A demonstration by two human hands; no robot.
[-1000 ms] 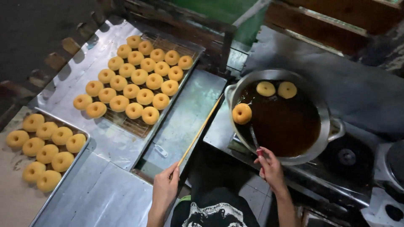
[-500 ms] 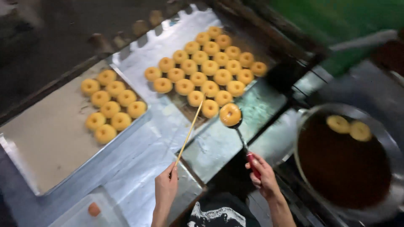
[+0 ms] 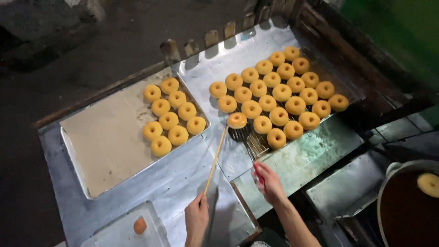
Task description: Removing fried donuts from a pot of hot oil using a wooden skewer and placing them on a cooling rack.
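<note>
Steel counter (image 3: 173,187) below me: my right hand (image 3: 269,182) grips the skimmer (image 3: 239,134), now empty, its doughnut (image 3: 237,120) newly racked at twelve o'clock, left hand (image 3: 196,218) clutching the stick (image 3: 215,161), batch growing.

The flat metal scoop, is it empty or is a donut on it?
Empty. The metal scoop in the right hand shows a bare blade; the nearest donut lies just beyond it on the draining rack.
</note>
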